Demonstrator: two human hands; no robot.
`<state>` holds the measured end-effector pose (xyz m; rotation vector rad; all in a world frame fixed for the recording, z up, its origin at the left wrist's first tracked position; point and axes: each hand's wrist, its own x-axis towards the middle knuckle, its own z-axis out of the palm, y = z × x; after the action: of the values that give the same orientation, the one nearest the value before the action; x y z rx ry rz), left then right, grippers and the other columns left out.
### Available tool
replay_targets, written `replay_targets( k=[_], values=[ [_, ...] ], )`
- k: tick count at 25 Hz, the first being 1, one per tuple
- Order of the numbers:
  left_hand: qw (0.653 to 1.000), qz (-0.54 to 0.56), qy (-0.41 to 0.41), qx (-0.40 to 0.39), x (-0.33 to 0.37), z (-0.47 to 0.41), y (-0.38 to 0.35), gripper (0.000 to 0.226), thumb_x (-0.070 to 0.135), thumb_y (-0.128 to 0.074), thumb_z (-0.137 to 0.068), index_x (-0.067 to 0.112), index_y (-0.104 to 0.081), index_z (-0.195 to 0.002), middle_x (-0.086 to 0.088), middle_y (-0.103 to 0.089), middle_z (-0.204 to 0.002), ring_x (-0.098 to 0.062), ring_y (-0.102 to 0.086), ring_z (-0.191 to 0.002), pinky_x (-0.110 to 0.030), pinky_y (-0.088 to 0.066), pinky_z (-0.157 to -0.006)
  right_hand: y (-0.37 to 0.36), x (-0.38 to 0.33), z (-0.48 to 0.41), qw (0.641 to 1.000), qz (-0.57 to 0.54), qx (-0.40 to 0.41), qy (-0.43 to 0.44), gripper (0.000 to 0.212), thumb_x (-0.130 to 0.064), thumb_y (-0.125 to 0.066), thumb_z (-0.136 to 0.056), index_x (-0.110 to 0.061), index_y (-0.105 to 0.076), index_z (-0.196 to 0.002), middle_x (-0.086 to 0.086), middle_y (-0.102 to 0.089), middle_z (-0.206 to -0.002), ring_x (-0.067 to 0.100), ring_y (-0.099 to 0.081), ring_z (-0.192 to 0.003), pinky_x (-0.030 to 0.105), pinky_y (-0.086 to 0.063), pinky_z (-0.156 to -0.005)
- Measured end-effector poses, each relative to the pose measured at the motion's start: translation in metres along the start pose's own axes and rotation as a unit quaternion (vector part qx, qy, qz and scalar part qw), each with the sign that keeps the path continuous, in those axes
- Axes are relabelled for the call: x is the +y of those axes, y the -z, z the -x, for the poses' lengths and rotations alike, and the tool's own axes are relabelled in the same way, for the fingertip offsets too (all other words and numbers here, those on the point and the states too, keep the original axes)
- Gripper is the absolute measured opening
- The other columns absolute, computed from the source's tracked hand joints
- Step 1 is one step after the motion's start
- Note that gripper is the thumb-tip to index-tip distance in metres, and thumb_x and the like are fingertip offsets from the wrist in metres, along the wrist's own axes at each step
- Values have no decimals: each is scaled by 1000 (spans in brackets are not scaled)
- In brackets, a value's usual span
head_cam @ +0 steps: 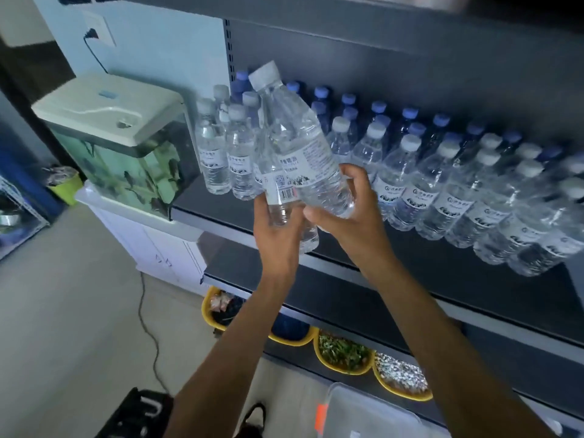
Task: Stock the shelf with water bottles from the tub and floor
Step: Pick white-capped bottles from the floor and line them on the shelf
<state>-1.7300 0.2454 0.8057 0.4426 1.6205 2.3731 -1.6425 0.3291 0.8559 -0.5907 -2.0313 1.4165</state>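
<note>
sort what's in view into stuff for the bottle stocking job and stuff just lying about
For the job:
left hand gripping the barcode bottle
right hand gripping the tilted bottle
shelved bottles
shelf
clear tub

Just lying about:
fish tank
yellow bowls
green cup
floor cable

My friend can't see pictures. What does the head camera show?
The left hand holds a bottle and the right hand a second bottle at a dark shelf lined with bottles. A fish tank stands left of it; yellow bowls sit below.
</note>
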Motion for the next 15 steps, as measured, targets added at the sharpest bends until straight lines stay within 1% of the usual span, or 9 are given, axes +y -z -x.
replay_targets(
  k=[1, 2, 5, 6, 9, 11, 13, 14, 15],
  values=[
    [1000, 4, 10, -15, -6, -5, -4, 34, 13, -68, -89, 14, -59, -122, 8, -72, -100, -7, -69, -90, -20, -56, -71, 2, 9, -1, 999, 7, 32, 1, 65, -31, -86, -77, -42, -49, -130, -9, -52, -135, -4, -47, -127, 20, -48, -99],
    [999, 5, 25, -30, -14, -11, -7, 35, 13, -68, -88, 14, -59, -122, 9, -73, -101, -7, -69, -92, -21, -56, -73, 3, 19, -3, 998, 5, 60, -1, 63, -27, -86, -79, -40, -52, -130, -9, -53, -134, -5, -48, -126, 18, -47, -99],
    [995, -9, 48, -84, -35, -27, -11, 40, 11, -71, -85, 15, -57, -122, -3, -70, -114, -22, -68, -106, -40, -59, -87, 2, 52, -2, 993, -49, 110, -12, 54, -17, -80, -87, -36, -56, -131, 1, -61, -136, 14, -59, -127, 37, -50, -108],
    [993, -16, 46, -105, -42, -33, -12, 41, 10, -72, -83, 15, -56, -121, -2, -69, -114, -22, -67, -106, -39, -59, -87, 2, 63, -1, 990, -69, 120, -17, 51, -14, -77, -90, -30, -57, -134, 4, -64, -134, 18, -61, -126, 41, -51, -107],
    [986, -38, 28, -157, -57, -42, -16, 44, 8, -73, -80, 26, -61, -118, 2, -71, -109, -16, -69, -100, -29, -58, -80, 10, 94, 1, 986, -63, 144, -47, 49, -7, -71, -95, -11, -54, -140, 7, -69, -129, 21, -66, -121, 42, -55, -103],
    [982, -88, 4, -166, -72, -41, -18, 48, 9, -75, -78, 40, -62, -111, 1, -67, -111, -16, -65, -107, -32, -57, -88, 15, 115, 2, 985, -37, 149, -82, 49, -3, -69, -95, -6, -53, -141, 11, -69, -128, 26, -67, -119, 51, -54, -103],
    [974, -151, -30, -167, -86, -40, -21, 47, 9, -79, -76, 32, -63, -113, -1, -52, -114, -7, -52, -113, -21, -48, -95, 21, 129, 2, 984, -15, 148, -98, 52, -3, -69, -95, -7, -50, -143, 13, -68, -130, 30, -66, -120, 59, -52, -102],
    [969, -172, -42, -171, -91, -42, -23, 45, 10, -80, -76, 24, -63, -115, -2, -46, -113, 1, -46, -110, -13, -44, -91, 23, 134, 2, 985, -6, 144, -100, 55, -6, -70, -94, -8, -49, -145, 12, -66, -132, 29, -65, -122, 59, -51, -103],
    [965, -189, -53, -175, -94, -43, -25, 44, 13, -81, -77, 17, -63, -117, -4, -44, -112, 7, -42, -105, -11, -43, -88, 25, 136, 1, 985, -1, 139, -98, 60, -11, -70, -93, -9, -45, -147, 10, -64, -136, 27, -63, -125, 58, -51, -105]
  ],
)
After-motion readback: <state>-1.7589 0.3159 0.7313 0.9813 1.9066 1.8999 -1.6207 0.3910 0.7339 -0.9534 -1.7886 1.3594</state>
